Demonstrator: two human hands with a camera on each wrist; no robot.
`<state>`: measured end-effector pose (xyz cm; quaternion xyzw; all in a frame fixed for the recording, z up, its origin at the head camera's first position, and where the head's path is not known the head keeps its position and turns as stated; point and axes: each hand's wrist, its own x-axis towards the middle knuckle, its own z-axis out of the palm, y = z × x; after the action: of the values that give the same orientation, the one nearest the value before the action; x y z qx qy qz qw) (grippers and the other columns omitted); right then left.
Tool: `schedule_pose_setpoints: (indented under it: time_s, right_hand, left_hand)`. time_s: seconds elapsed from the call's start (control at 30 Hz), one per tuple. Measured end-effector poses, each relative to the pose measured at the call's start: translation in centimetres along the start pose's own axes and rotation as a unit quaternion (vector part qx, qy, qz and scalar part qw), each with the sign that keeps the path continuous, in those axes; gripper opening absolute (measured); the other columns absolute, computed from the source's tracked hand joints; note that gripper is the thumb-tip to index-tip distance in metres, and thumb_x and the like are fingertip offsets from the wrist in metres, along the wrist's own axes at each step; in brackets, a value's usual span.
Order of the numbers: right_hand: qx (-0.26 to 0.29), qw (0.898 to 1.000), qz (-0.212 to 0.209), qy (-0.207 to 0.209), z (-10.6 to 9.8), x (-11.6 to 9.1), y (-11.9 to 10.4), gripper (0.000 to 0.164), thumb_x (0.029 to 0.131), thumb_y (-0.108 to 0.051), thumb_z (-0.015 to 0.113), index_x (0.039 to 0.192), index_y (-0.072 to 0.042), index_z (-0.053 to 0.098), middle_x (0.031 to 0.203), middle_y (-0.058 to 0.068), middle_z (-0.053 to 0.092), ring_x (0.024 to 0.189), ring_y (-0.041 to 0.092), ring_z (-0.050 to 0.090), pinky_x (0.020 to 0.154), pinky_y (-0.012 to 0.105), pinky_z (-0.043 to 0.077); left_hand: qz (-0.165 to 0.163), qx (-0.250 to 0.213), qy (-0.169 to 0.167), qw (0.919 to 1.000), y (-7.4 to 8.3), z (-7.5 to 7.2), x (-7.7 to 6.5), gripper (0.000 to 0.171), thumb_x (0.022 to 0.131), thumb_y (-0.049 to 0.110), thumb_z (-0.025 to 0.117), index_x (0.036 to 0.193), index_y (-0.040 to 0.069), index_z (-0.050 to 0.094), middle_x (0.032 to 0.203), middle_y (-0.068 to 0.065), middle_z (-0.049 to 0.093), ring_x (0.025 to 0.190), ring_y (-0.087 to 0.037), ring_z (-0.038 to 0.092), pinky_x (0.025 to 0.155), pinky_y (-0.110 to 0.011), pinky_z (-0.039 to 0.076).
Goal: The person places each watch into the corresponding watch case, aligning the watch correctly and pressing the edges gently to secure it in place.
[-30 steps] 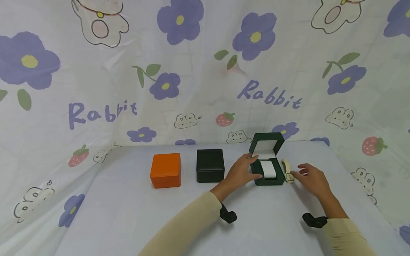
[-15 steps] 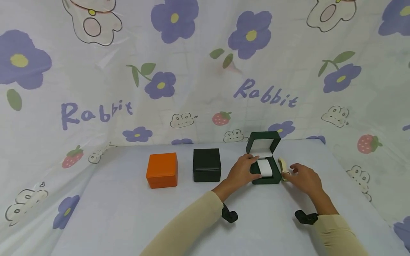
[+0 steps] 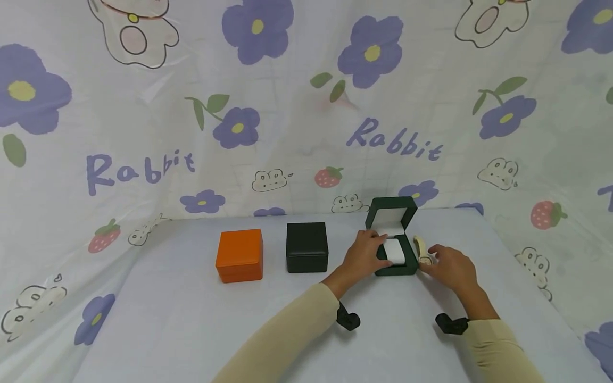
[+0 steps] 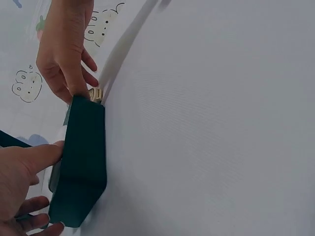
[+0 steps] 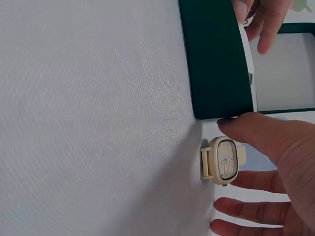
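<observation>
A dark green watch box point(image 3: 409, 256) stands with its lid raised, a white cushion point(image 3: 394, 251) inside. My left hand point(image 3: 360, 254) grips its left side, thumb over the rim and fingers against the wall. Just right of the box is a cream wristwatch point(image 5: 227, 160), its square dial showing in the right wrist view. My right hand point(image 3: 452, 268) spreads around the watch: the thumb lies by the box's front right corner, the other fingers reach along the watch's far side. A gap shows between thumb and dial.
Left of the green box stand a closed black box point(image 3: 307, 247) and, further left, a closed orange box point(image 3: 239, 256). All rest on a white-covered table point(image 3: 191, 330). Behind hangs a flower-printed curtain point(image 3: 287, 133).
My right hand has come in from the right, its thumb passing in front of the watch toward the box corner. The left hand stays at the box. The head view has shifted slightly.
</observation>
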<state>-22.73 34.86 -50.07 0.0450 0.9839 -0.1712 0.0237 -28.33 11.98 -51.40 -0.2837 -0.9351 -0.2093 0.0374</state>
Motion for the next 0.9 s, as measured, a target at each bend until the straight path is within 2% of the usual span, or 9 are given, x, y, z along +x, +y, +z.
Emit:
schedule_pose_setpoints:
  time_s: [0.17, 0.37, 0.5, 0.63, 0.9]
  right_hand:
    - [-0.006, 1.000, 0.002, 0.003, 0.1, 0.0, 0.0, 0.058, 0.084, -0.032, 0.079, 0.122, 0.009, 0.062, 0.111, 0.029, 0.067, 0.095, 0.043, 0.064, 0.074, 0.053, 0.055]
    - [-0.021, 1.000, -0.005, 0.013, 0.3, -0.1, -0.3, 0.058, 0.082, -0.028, 0.082, 0.120, 0.011, 0.062, 0.101, 0.026, 0.069, 0.084, 0.035, 0.064, 0.069, 0.049, 0.055]
    - [-0.027, 0.999, -0.009, 0.021, 0.2, -0.4, -0.6, 0.057, 0.081, -0.026, 0.083, 0.118, 0.012, 0.063, 0.100, 0.027, 0.069, 0.082, 0.035, 0.064, 0.068, 0.049, 0.056]
    - [-0.025, 0.999, -0.008, 0.027, 0.3, -0.6, -0.7, 0.056, 0.081, -0.027, 0.084, 0.116, 0.012, 0.065, 0.104, 0.028, 0.070, 0.086, 0.038, 0.065, 0.070, 0.050, 0.057]
    - [-0.017, 0.999, -0.009, 0.043, 0.3, -0.8, -0.5, 0.052, 0.081, -0.027, 0.084, 0.112, 0.011, 0.068, 0.103, 0.028, 0.070, 0.089, 0.042, 0.066, 0.070, 0.051, 0.056]
  left_hand:
    - [-0.016, 0.040, -0.018, 0.9989, 0.9, -0.4, 0.3, 0.069, 0.081, 0.050, 0.083, 0.139, 0.018, 0.064, 0.132, -0.002, 0.054, 0.118, -0.014, 0.048, 0.078, -0.021, 0.054]
    - [-0.032, 0.100, -0.044, 0.9936, 2.0, -1.1, 0.8, 0.060, 0.080, 0.052, 0.084, 0.129, 0.020, 0.070, 0.125, -0.002, 0.054, 0.113, -0.015, 0.049, 0.069, -0.025, 0.053]
    - [-0.039, 0.120, -0.050, 0.9907, 2.4, -1.0, 1.5, 0.052, 0.077, 0.053, 0.086, 0.116, 0.019, 0.075, 0.120, -0.003, 0.054, 0.108, -0.016, 0.048, 0.062, -0.025, 0.051]
    - [-0.051, 0.122, -0.053, 0.9898, 2.6, -0.8, 2.0, 0.048, 0.075, 0.051, 0.088, 0.107, 0.017, 0.078, 0.120, -0.005, 0.053, 0.108, -0.016, 0.047, 0.062, -0.026, 0.052]
    - [-0.067, 0.110, -0.049, 0.9905, 3.1, -0.7, 2.3, 0.049, 0.073, 0.047, 0.090, 0.109, 0.015, 0.078, 0.124, -0.007, 0.052, 0.112, -0.019, 0.046, 0.068, -0.028, 0.055]
